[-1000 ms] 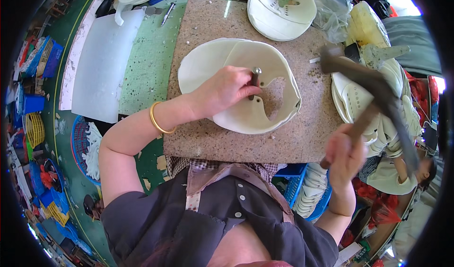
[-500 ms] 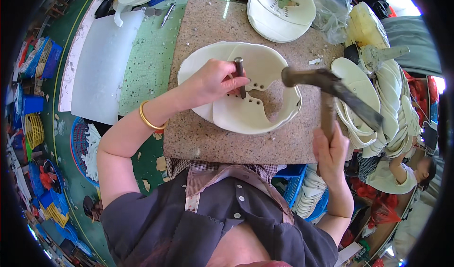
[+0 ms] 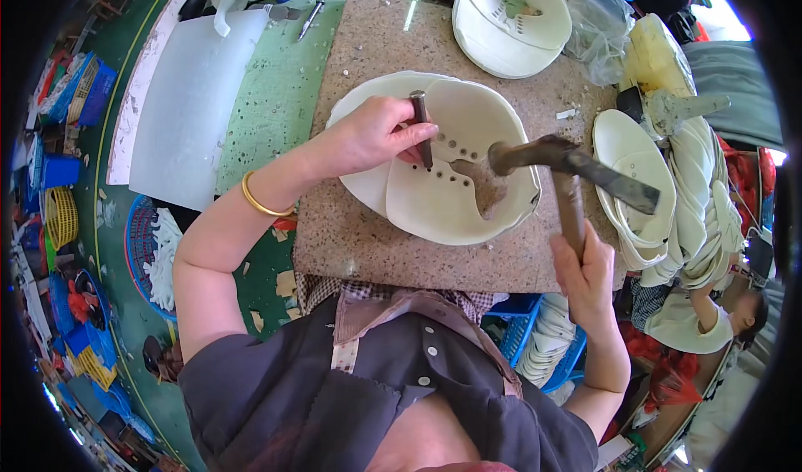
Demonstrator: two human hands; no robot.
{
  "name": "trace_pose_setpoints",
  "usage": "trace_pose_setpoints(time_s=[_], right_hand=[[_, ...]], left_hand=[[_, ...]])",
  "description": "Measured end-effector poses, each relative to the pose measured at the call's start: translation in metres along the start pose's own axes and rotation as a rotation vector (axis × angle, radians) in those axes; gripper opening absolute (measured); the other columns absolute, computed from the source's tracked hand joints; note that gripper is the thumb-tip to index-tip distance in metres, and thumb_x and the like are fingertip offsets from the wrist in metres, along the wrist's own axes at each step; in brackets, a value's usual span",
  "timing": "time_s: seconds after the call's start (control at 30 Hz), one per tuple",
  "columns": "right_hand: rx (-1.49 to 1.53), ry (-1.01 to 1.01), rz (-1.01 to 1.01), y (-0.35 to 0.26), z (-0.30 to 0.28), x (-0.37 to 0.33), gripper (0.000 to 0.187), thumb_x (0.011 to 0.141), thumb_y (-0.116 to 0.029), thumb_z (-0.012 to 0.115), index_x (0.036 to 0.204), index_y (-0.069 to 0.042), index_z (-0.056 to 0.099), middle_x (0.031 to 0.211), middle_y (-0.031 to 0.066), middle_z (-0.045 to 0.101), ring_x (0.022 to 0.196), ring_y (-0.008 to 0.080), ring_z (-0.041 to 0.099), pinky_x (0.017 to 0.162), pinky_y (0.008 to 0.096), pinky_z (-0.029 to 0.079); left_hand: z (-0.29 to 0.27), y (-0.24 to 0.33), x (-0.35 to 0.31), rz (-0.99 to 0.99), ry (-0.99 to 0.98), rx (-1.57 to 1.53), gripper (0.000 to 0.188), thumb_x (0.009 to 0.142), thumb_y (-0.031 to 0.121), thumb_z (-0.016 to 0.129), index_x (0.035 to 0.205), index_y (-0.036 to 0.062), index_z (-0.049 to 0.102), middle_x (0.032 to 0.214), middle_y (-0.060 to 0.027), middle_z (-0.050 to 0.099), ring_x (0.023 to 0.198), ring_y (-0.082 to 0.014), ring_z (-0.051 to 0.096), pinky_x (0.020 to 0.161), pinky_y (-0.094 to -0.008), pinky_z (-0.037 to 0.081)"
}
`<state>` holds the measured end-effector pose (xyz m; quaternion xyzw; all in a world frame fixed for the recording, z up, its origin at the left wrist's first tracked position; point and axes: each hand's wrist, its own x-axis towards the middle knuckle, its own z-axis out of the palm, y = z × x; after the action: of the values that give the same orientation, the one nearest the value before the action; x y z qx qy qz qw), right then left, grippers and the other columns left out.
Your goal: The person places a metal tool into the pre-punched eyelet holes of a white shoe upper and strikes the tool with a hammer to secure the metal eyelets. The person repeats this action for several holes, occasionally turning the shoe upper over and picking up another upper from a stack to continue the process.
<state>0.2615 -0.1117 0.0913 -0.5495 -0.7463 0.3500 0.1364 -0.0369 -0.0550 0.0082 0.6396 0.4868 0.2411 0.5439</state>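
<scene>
My left hand (image 3: 376, 134) is closed on a short dark metal hole punch (image 3: 421, 114), which stands nearly upright, slightly tilted. Its lower end rests on the lower flap of a white shoe upper (image 3: 428, 203), by a row of small round holes. The upper lies spread in a curved, open shape on a speckled stone slab (image 3: 359, 253). To the right of the punch, my right hand (image 3: 586, 276) grips the wooden handle of a hammer (image 3: 575, 159). The hammer's head is raised over the upper's right edge, apart from the punch.
More white uppers (image 3: 514, 42) are stacked at the slab's far edge, others (image 3: 633, 184) at its right. A clear plastic bag (image 3: 600, 33) lies behind. A pale sheet (image 3: 196, 96) covers part of the green tabletop at left. A co-worker (image 3: 697, 317) sits at far right.
The hammer head has moved left and a little lower, nearer to the punch. The punch leans slightly more, still in my left hand on the upper. The whole view has shifted a little.
</scene>
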Motion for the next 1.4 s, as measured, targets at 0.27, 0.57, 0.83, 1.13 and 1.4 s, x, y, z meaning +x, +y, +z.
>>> trace_pose_setpoints(time_s=[0.27,0.57,0.83,1.13,1.4], right_hand=[[0.563,0.366,-0.334,-0.038,-0.001,0.015,0.02,0.093,-0.019,0.049,0.082,-0.001,0.048,0.056,0.0011,0.044,0.042,0.0071,0.038,0.039,0.0222,0.029],[0.113,-0.006,-0.001,-0.019,-0.003,0.011,0.015,0.091,-0.016,0.051,0.085,-0.002,0.05,0.057,-0.0011,0.046,0.042,0.0063,0.04,0.04,0.0207,0.03],[0.502,0.303,-0.462,-0.034,-0.002,0.021,0.024,0.095,-0.018,0.041,0.078,-0.002,0.048,0.058,0.0025,0.043,0.044,0.0107,0.039,0.039,0.0231,0.028],[0.327,0.012,0.099,0.009,0.001,-0.009,0.012,0.088,-0.009,0.055,0.088,0.003,0.053,0.055,0.0038,0.05,0.041,0.0124,0.046,0.039,0.0253,0.034],[0.701,0.492,0.146,0.044,-0.019,-0.028,0.016,0.093,-0.012,0.045,0.08,-0.004,0.041,0.051,-0.0009,0.039,0.036,0.0046,0.034,0.032,0.0198,0.026]], left_hand=[[0.013,0.001,-0.006,0.308,0.131,0.224,0.021,0.088,0.015,0.057,0.089,-0.0056,0.058,0.075,-0.0124,0.062,0.067,-0.0168,0.062,0.061,-0.0303,0.05],[-0.01,0.0,-0.011,-0.042,0.034,-0.059,0.02,0.091,0.015,0.054,0.091,-0.0043,0.056,0.084,-0.008,0.062,0.076,-0.012,0.063,0.066,-0.0281,0.052],[0.011,0.008,-0.029,0.289,0.155,0.321,0.017,0.088,0.013,0.057,0.093,-0.0033,0.056,0.078,-0.0079,0.06,0.071,-0.0165,0.062,0.066,-0.0281,0.051],[-0.032,0.013,0.007,0.453,0.267,0.346,0.017,0.086,0.013,0.06,0.093,-0.0018,0.054,0.085,-0.0057,0.057,0.081,-0.0153,0.059,0.074,-0.0276,0.048],[-0.085,0.041,0.072,0.238,0.159,-0.021,0.02,0.09,0.018,0.057,0.09,-0.0009,0.061,0.086,-0.0028,0.059,0.082,-0.0077,0.054,0.077,-0.0234,0.045]])
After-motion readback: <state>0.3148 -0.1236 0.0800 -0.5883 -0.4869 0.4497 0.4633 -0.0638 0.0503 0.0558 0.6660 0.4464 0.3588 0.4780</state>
